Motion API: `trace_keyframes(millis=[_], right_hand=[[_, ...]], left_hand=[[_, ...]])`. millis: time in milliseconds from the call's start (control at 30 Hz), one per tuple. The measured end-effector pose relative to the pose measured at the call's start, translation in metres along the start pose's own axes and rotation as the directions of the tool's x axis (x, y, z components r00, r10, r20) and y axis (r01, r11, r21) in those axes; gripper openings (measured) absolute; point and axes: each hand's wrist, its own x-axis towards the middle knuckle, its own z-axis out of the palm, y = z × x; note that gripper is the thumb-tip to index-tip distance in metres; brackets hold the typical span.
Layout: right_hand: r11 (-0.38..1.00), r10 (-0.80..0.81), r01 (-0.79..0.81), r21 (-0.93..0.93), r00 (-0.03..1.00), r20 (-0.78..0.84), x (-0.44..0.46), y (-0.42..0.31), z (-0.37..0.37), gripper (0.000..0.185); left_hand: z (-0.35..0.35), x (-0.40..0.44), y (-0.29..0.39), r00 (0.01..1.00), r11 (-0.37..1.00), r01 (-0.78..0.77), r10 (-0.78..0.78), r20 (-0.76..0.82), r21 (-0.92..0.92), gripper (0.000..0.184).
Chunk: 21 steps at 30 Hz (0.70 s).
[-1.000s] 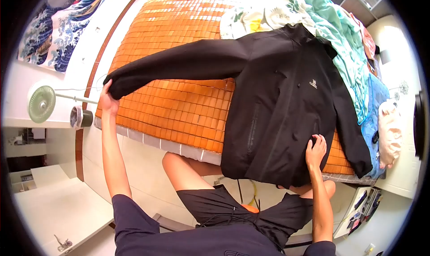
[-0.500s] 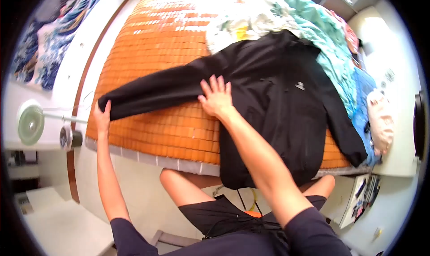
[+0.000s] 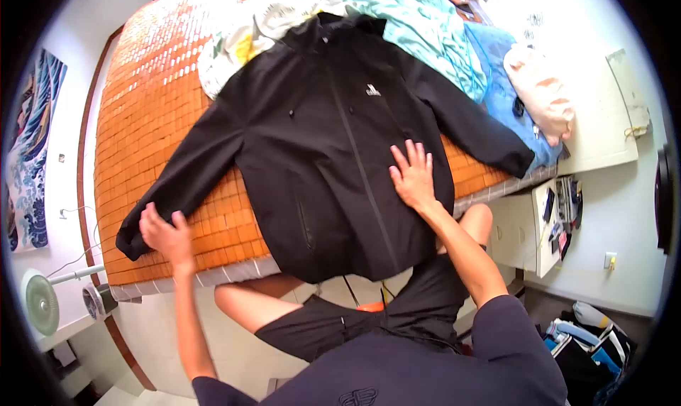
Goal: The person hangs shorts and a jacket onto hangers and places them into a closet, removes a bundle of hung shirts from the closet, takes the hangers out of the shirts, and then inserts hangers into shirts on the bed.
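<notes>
A black zip-up jacket [image 3: 333, 143] lies front side up on the bed, its sleeves spread to both sides and a small white logo on the chest. Over the cuff end of the sleeve on the left is my left hand [image 3: 169, 237], fingers apart and gripping nothing. My right hand [image 3: 414, 180] rests flat on the jacket's front, right of the zip, with its fingers spread. The jacket's lower hem hangs slightly past the bed's front edge, above my lap.
An orange tile mat [image 3: 152, 115] covers the bed. Behind the jacket lie a white patterned cloth [image 3: 266, 15] and a teal blanket [image 3: 418, 30]. A pale pink bundle [image 3: 539, 94] sits at the right. A green fan [image 3: 41, 303] stands at the lower left.
My left hand has let go of the sleeve cuff, and that sleeve now slants lower. My right hand has moved from the sleeve to the jacket's front. The view has shifted right.
</notes>
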Motion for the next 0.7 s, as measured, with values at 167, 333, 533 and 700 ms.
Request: trace_keyframes(millis=[167,333,533,700], right_hand=[[0.956,0.267,-0.257,0.139,0.962,-0.062,-0.081,0.060,-0.008,0.062],[0.930,0.136,-0.188,0.317,0.974,0.179,-0.146,0.067,-0.051,0.099],[0.985,0.028,-0.036,0.167,0.998,0.053,-0.153,0.062,-0.020,0.114],[0.994,-0.052,0.043,0.102,0.995,0.089,-0.168,0.062,-0.018,0.116]], left_hand=[[-0.039,-0.098,0.152,0.795,0.729,0.423,-0.013,0.607,-0.538,0.067],[-0.100,-0.170,0.203,0.753,0.825,-0.201,0.475,0.455,-0.529,0.105],[-0.055,-0.211,0.206,0.579,0.738,-0.571,0.672,0.462,-0.359,0.096],[-0.060,-0.188,0.195,0.591,0.682,-0.565,0.728,0.349,-0.465,0.082]])
